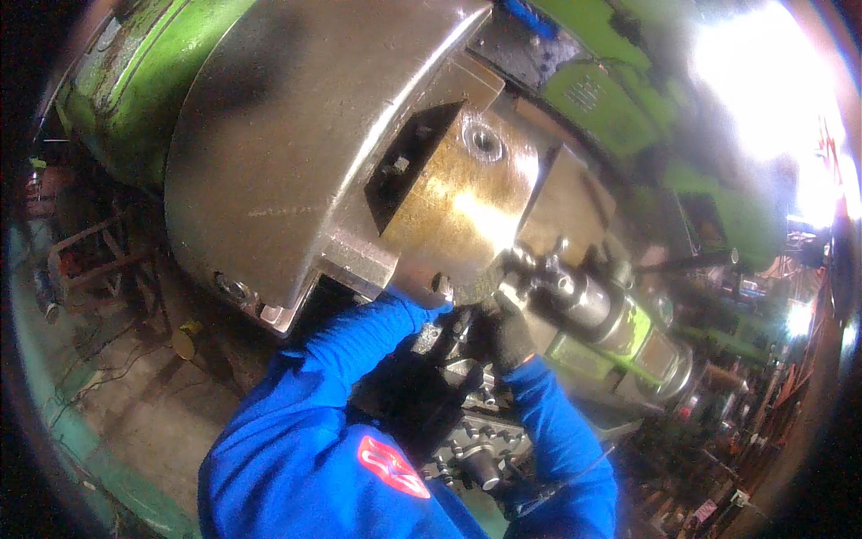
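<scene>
A large metal block [471, 193] with a bored hole in its upper face sits in the jaw [359, 262] of a big lathe chuck [260, 135]. My left hand [429, 280] is at the block's lower edge, beside the jaw; its fingers are blurred and partly hidden. Close to its right, my right hand [507, 334], in a dark glove, is curled beneath the front of the tailstock [584, 301]. What it grips, if anything, cannot be made out. Dark tool-post parts [462, 346] lie just below both hands.
The green headstock [135, 99] rises at the far left. Below my arms are the carriage fittings, including a cylindrical knob [480, 463]. Racks of long bars [763, 404] stand at the right. A rusty frame [99, 256] and a yellow can [186, 340] are on the left floor.
</scene>
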Demonstrator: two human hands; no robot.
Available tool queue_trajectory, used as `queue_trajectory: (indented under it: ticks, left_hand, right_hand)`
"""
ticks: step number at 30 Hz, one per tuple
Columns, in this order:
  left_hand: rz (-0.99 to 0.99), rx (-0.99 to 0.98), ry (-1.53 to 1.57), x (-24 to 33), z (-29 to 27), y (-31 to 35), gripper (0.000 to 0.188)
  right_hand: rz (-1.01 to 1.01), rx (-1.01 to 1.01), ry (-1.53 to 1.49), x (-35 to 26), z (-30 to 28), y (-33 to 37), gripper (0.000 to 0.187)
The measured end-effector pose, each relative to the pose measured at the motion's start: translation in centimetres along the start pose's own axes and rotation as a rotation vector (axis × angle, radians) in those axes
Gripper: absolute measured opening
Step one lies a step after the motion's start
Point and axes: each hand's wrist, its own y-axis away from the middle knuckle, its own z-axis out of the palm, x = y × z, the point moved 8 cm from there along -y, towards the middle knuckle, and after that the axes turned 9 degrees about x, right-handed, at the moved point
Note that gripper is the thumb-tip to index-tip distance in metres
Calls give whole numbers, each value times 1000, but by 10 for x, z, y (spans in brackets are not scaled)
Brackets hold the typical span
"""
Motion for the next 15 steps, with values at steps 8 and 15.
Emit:
queue_trajectory:
  ticks: [8, 15]
  left_hand:
    - [19, -61, 64, 20, 33, -21, 20]
    - [10, -87, 83, 26, 50, -29, 20]
  right_hand:
    - [-417, -222, 458, 51, -42, -72, 23]
    - [67, -282, -394, 24, 3, -17, 31]
